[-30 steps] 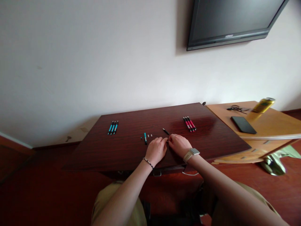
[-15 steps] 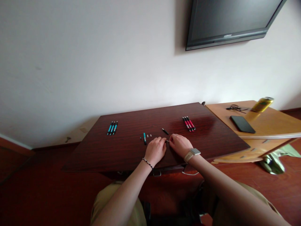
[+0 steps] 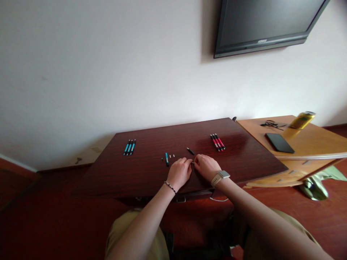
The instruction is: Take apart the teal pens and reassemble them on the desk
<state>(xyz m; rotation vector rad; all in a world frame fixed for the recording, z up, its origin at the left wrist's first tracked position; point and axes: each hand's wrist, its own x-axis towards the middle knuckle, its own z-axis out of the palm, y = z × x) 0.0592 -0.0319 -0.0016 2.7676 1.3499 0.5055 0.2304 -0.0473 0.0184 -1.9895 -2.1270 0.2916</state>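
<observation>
Small part hidden betw. both hands' fingers.

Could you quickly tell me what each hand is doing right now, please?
Left hand: closed on a small part, too tiny to identify.
Right hand: closed on the same small part.

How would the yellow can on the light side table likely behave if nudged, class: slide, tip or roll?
The yellow can looks tall and narrow, so it would probably tip rather than slide. Once down, its round body would likely roll across the smooth light side table, perhaps toward the black phone. Whether it is full, so how heavy, cannot be told.
</observation>
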